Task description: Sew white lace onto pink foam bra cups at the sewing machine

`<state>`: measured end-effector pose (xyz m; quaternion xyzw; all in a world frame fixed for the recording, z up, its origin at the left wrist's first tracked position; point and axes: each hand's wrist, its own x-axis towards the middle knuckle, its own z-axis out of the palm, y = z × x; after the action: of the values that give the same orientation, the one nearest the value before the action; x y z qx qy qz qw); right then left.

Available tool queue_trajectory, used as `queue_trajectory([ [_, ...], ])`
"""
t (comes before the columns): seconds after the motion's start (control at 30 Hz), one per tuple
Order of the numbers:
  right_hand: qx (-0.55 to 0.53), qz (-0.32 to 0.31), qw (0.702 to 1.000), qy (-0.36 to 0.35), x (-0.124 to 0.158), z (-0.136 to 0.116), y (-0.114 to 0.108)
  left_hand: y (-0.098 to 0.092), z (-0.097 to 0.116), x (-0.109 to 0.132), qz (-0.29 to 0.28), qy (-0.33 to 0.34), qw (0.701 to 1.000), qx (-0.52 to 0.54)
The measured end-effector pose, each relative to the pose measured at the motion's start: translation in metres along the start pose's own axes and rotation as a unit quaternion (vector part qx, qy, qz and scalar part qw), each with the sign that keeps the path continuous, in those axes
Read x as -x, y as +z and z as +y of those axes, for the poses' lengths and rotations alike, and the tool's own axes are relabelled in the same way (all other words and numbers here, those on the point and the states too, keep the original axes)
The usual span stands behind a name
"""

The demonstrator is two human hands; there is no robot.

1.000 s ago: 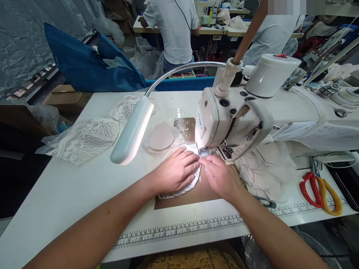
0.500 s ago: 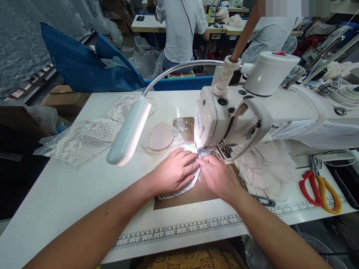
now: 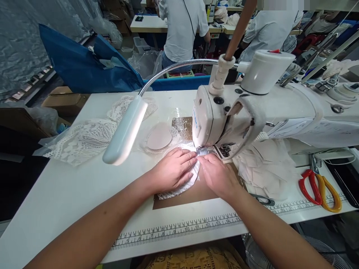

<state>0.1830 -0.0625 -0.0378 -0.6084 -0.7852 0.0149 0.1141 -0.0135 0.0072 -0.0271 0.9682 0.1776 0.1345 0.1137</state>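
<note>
Under my left hand (image 3: 175, 169) lies a white lace-edged fabric piece (image 3: 168, 194). That hand rests flat on it, with the fingers stretched toward the sewing machine (image 3: 208, 116). My right hand (image 3: 218, 175) is closed at the piece's right edge, thumb and forefinger pinched just in front of the presser foot (image 3: 202, 151). The fingertips of both hands nearly meet there. Most of the fabric is hidden by the left hand, and the needle cannot be made out clearly.
A lamp (image 3: 125, 130) hangs over the table's left side. Behind the hands lies a pale oval pad (image 3: 159, 136) on lace; more lace (image 3: 84, 140) is at left. Pale fabric pieces (image 3: 263, 168) and scissors (image 3: 319, 188) lie right. Two people sit beyond.
The view has shifted slightly, so the lamp and machine appear a little further left. Both hands keep nearly the same pose on the fabric.
</note>
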Motion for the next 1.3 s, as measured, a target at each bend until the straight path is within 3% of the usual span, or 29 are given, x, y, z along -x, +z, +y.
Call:
queue_trajectory([
  [0.43, -0.053, 0.037, 0.995, -0.076, 0.010, 0.004, -0.001, -0.007, -0.001, -0.007, -0.012, 0.027, 0.999, -0.017],
  [0.73, -0.059, 0.039, 0.994, -0.088, 0.009, 0.005, -0.003, -0.010, -0.003, -0.011, -0.055, 0.029, 0.996, -0.056],
  [1.0, -0.039, 0.034, 0.998, -0.034, 0.007, 0.006, -0.001, -0.011, -0.005, -0.012, -0.068, 0.044, 0.994, -0.067],
  [1.3, -0.039, 0.002, 0.999, -0.034, 0.006, 0.006, -0.002, -0.011, -0.011, -0.008, -0.043, 0.077, 0.994, -0.063],
])
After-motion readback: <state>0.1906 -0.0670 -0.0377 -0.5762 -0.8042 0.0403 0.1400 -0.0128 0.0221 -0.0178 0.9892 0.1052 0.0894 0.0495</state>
